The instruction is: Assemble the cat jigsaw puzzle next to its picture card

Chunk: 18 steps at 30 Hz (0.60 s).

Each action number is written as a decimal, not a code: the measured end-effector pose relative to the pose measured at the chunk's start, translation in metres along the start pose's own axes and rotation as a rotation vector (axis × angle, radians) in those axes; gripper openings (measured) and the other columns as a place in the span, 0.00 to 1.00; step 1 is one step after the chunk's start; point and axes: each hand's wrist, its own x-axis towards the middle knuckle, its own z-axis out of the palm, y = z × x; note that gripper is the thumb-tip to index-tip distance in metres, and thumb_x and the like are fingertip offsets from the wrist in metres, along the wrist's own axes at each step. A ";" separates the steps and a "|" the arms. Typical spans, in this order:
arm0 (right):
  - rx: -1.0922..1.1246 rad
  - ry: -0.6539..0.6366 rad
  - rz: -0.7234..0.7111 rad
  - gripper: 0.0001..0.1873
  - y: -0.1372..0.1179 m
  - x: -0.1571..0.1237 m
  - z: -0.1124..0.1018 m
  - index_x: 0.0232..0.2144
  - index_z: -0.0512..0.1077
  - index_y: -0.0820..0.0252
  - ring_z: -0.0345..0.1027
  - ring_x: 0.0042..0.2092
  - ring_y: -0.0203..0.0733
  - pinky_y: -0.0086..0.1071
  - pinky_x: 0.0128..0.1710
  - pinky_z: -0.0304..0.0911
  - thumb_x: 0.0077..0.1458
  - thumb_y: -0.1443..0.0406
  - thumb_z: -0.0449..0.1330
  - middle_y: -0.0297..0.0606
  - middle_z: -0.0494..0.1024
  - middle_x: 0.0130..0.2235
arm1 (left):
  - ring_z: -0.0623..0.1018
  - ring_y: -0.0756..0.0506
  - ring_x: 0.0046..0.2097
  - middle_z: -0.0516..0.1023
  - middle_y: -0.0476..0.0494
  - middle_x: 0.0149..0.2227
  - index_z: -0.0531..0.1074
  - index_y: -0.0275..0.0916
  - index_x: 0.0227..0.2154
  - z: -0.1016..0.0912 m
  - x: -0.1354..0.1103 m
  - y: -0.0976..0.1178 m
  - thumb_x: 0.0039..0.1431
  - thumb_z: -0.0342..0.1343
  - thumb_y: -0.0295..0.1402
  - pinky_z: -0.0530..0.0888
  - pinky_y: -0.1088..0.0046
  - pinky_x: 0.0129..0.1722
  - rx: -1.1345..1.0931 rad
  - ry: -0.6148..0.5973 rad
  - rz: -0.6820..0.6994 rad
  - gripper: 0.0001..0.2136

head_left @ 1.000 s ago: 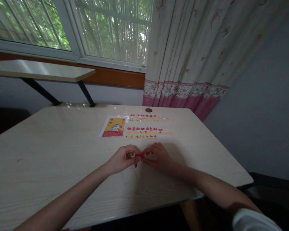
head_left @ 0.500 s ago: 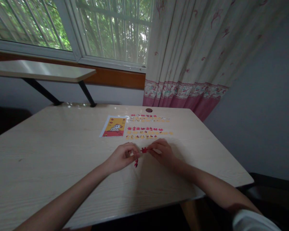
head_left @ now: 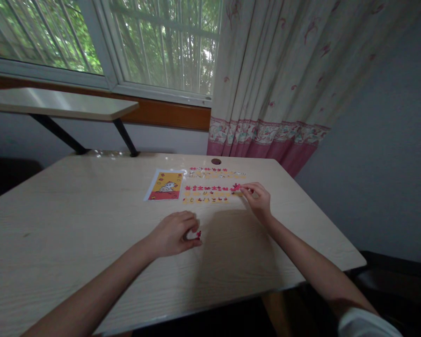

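Note:
My right hand [head_left: 258,199] pinches a red jigsaw puzzle piece [head_left: 236,186] at the right end of a row of red pieces [head_left: 205,188]. Nearer to me, my left hand [head_left: 178,233] is curled above the table, its thumb and fingers closing around a small red puzzle piece [head_left: 199,234]; whether more pieces sit inside the hand is hidden. Just below the red row lie rows of yellow pieces [head_left: 206,200], some with dark or white markings. Left of them rests a printed picture sheet [head_left: 167,186] showing a white bird on yellow and red.
Further rows of red, white and yellow pieces [head_left: 215,173] lie towards the back of the wooden table [head_left: 101,224]. Behind them is a round cable hole [head_left: 216,161]. A raised shelf [head_left: 63,104] stands at the back left, and a curtain [head_left: 263,126] hangs behind the table.
My right hand has moved away from my left, forward and right, carrying a red piece to the end of the red row. The left hand stays near its place with its fingers shifted slightly.

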 end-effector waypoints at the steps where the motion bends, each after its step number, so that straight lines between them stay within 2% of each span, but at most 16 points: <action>1: -0.007 -0.012 0.007 0.08 0.001 0.001 0.000 0.31 0.77 0.56 0.68 0.33 0.39 0.34 0.36 0.65 0.54 0.60 0.60 0.38 0.78 0.31 | 0.70 0.46 0.33 0.70 0.47 0.30 0.69 0.38 0.29 0.000 0.000 -0.001 0.55 0.56 0.43 0.65 0.71 0.32 -0.009 0.003 0.007 0.12; 4: -0.030 -0.081 0.055 0.09 0.014 0.007 0.000 0.30 0.77 0.57 0.68 0.35 0.39 0.34 0.36 0.64 0.53 0.59 0.60 0.39 0.78 0.32 | 0.71 0.46 0.34 0.71 0.46 0.31 0.70 0.39 0.31 0.001 -0.001 -0.002 0.57 0.54 0.41 0.66 0.71 0.34 -0.045 0.014 0.028 0.10; 7: -0.063 -0.165 0.155 0.11 0.040 0.013 0.000 0.29 0.78 0.59 0.68 0.36 0.40 0.33 0.36 0.62 0.51 0.58 0.61 0.40 0.78 0.33 | 0.71 0.45 0.36 0.72 0.44 0.33 0.71 0.39 0.33 0.001 -0.002 -0.003 0.60 0.51 0.38 0.67 0.71 0.36 -0.070 0.023 0.055 0.08; 9: -0.092 -0.246 0.263 0.12 0.058 0.014 -0.001 0.29 0.78 0.60 0.67 0.33 0.39 0.32 0.34 0.61 0.49 0.58 0.61 0.40 0.79 0.32 | 0.72 0.45 0.37 0.72 0.44 0.34 0.71 0.39 0.34 0.001 -0.002 -0.003 0.61 0.50 0.35 0.68 0.70 0.37 -0.085 0.018 0.075 0.08; 12: -0.114 -0.302 0.406 0.14 0.074 0.014 -0.002 0.30 0.79 0.61 0.65 0.28 0.37 0.30 0.29 0.58 0.47 0.57 0.62 0.40 0.79 0.29 | 0.71 0.45 0.39 0.72 0.43 0.35 0.71 0.39 0.36 0.001 -0.001 -0.004 0.62 0.48 0.33 0.68 0.69 0.39 -0.109 0.006 0.095 0.08; 14: -0.128 -0.340 0.429 0.14 0.077 0.014 -0.003 0.30 0.79 0.62 0.64 0.27 0.37 0.29 0.27 0.57 0.46 0.57 0.62 0.40 0.79 0.28 | 0.71 0.44 0.39 0.72 0.43 0.35 0.71 0.39 0.36 0.001 -0.001 -0.005 0.62 0.47 0.32 0.68 0.68 0.40 -0.111 -0.001 0.098 0.08; 18: -0.180 -0.417 0.374 0.10 0.074 0.015 -0.003 0.29 0.79 0.61 0.66 0.28 0.38 0.30 0.29 0.58 0.47 0.61 0.61 0.40 0.79 0.28 | 0.71 0.44 0.39 0.72 0.42 0.35 0.72 0.38 0.36 0.000 -0.001 -0.004 0.62 0.48 0.34 0.68 0.67 0.40 -0.084 0.001 0.082 0.09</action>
